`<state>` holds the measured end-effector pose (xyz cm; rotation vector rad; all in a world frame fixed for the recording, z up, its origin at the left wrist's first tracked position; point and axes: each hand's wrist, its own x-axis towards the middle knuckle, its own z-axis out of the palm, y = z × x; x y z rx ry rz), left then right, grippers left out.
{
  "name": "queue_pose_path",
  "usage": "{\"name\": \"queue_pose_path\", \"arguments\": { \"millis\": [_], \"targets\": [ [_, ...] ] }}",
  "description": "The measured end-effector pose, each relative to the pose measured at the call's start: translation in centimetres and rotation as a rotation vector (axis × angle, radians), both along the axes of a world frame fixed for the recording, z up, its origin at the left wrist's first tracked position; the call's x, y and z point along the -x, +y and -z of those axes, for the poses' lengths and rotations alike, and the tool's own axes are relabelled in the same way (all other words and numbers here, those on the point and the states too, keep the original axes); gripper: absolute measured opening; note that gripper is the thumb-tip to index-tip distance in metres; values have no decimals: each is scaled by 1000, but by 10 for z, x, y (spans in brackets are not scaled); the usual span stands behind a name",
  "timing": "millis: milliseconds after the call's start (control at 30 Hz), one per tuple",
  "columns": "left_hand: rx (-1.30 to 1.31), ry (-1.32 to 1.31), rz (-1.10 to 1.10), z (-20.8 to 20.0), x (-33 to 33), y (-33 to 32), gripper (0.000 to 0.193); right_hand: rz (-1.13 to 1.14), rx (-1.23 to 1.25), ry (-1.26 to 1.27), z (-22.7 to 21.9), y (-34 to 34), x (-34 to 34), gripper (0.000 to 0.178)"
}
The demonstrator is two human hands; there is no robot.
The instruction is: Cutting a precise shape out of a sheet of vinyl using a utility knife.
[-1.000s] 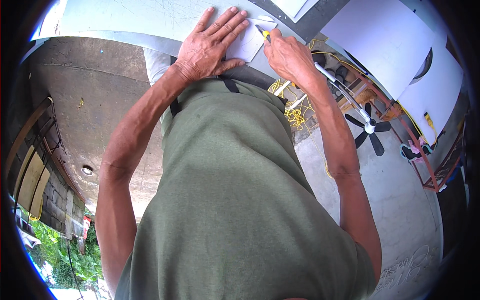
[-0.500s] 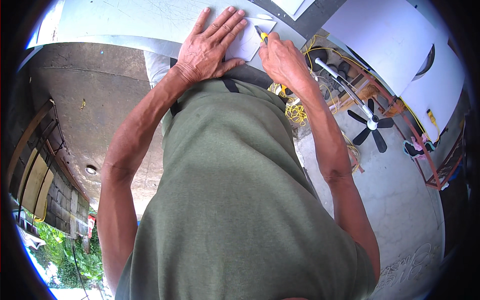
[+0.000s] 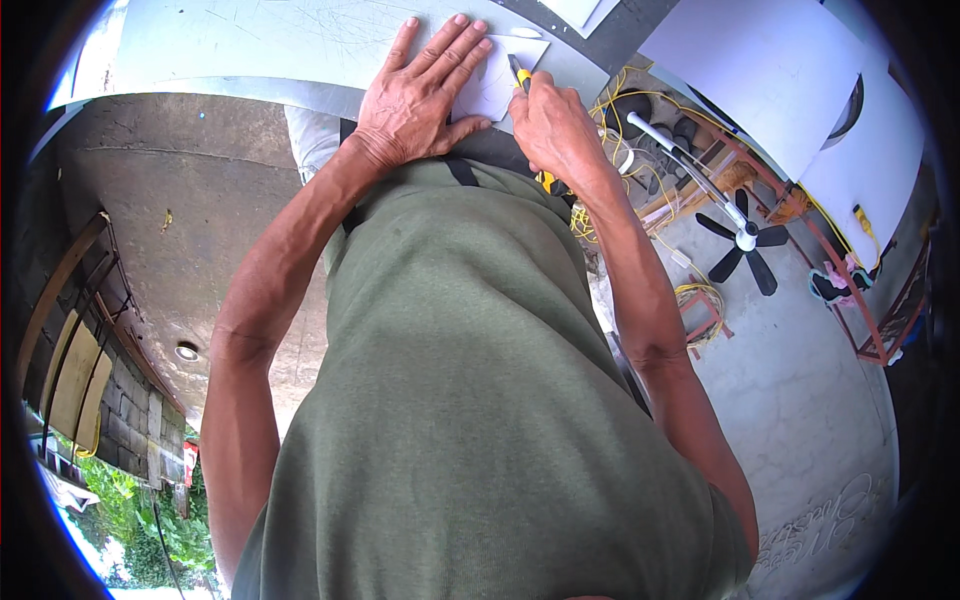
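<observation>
Apparent cutting work at the table (image 3: 300, 45) edge.
The left hand (image 3: 415, 100) lies flat, fingers slightly spread, gripping nothing, over the left part of a white sheet (image 3: 493, 85); a yellow knife (image 3: 524, 77) sits in the curled right hand (image 3: 560, 125). Continuing probably calls for steady left-hand pressure.

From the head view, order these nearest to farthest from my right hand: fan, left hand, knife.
1. Knife: gripped in your right hand.
2. Left hand: to the left, fingers spread.
3. Fan: off to the right, lower in the view.
</observation>
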<state>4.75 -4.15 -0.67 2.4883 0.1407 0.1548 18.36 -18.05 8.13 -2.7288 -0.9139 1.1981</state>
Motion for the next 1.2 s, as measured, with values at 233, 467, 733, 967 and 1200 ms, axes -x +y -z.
{"name": "queue_pose_path", "arguments": {
  "millis": [233, 467, 733, 967, 1200],
  "targets": [
    [-26, 24, -15, 0, 1, -2, 95, -26, 6, 19, 0, 2, -2, 40],
    [-22, -7, -18, 0, 1, -2, 93, 89, -44, -27, 11, -3, 13, 37],
    [-9, -11, -19, 1, -2, -1, 91, 133, -23, -9, 10, -2, 17, 39],
    [-5, -17, -18, 1, 0, -2, 90, 286, 32, 116, -3, 10, 19, 41],
    [42, -66, -62, 2, -1, -5, 90, 31, 11, -50, -1, -5, 5, 35]
  ]
}}
